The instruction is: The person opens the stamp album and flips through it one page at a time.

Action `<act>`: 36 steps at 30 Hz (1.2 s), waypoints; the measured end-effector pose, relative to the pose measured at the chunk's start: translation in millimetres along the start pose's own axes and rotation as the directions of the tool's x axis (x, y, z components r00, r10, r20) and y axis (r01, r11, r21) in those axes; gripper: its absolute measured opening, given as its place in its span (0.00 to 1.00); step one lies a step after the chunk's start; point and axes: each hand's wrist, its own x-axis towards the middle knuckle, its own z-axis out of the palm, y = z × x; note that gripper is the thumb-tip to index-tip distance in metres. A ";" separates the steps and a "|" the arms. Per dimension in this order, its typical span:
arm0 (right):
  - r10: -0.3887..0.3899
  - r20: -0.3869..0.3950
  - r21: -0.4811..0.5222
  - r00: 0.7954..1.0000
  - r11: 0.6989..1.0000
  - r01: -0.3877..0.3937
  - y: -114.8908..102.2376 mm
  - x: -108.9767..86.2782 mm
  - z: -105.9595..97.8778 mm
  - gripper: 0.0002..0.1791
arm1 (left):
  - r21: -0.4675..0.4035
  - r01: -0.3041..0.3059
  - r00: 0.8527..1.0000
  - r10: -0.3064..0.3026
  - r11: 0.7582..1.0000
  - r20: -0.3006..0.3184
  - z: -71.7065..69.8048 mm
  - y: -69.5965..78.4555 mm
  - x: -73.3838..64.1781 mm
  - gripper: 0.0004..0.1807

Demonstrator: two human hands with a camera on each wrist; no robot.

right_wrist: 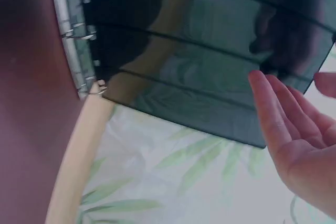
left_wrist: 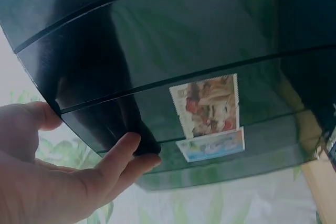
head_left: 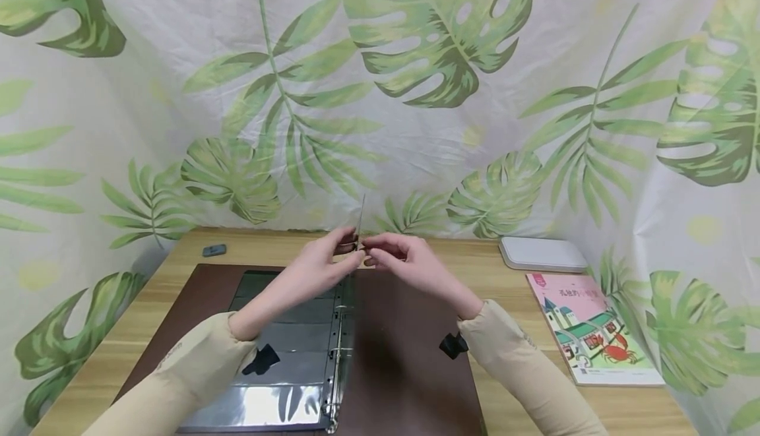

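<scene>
A dark stamp album page (left_wrist: 199, 35) with clear pocket strips stands raised from the ring binder, seen almost edge-on in the head view. My left hand (head_left: 323, 261) holds its outer edge, the fingers against one face and the thumb at the edge. On that face a brown-red stamp (left_wrist: 210, 103) and a blue stamp (left_wrist: 215, 146) sit in the lower pockets. My right hand (head_left: 410, 264) touches the opposite face with nearly straight fingers, its thumb near the edge. Beneath both hands lies the open brown binder (head_left: 415, 363) with metal rings (head_left: 341, 350) and another pocketed page (head_left: 291, 324).
On the wooden table (head_left: 499, 383), a picture book (head_left: 594, 330) with a crab on its cover lies at the right. Behind it is a white case (head_left: 543, 253). A small grey object (head_left: 214, 250) lies at the back left. Leaf-patterned cloth (head_left: 415, 126) surrounds the table.
</scene>
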 end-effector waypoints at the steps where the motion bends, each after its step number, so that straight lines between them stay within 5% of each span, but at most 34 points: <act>1: -0.027 0.008 -0.036 1.000 0.999 0.028 6.0 -1.4 0.4 0.18 | -0.016 0.014 1.000 -0.014 1.000 0.005 -3.8 -1.1 -1.6 0.29; 7: -0.063 0.008 -0.275 0.998 0.959 0.063 51.8 -16.7 -2.8 0.20 | -0.026 0.085 0.996 -0.085 0.996 -0.007 -29.4 -10.4 -16.8 0.31; 12: 0.038 0.066 -0.484 0.997 0.875 -0.001 94.6 -39.1 -12.9 0.29 | -0.025 0.136 0.991 -0.136 0.990 0.008 -54.2 -30.8 -36.7 0.32; 17: 0.150 0.163 -0.601 0.975 0.799 -0.022 140.1 -57.5 -22.9 0.41 | -0.055 0.197 0.980 -0.195 0.979 0.033 -73.3 -61.5 -54.9 0.33; 26: 0.189 0.199 -0.579 0.962 0.814 -0.040 165.4 -69.2 -29.1 0.50 | 0.010 0.253 0.967 -0.253 0.967 -0.013 -78.4 -107.3 -76.7 0.33; 36: 0.196 0.204 -0.581 0.959 0.813 -0.042 168.2 -70.0 -26.9 0.50 | -0.097 0.335 0.942 -0.334 0.937 0.028 -82.8 -151.8 -96.6 0.33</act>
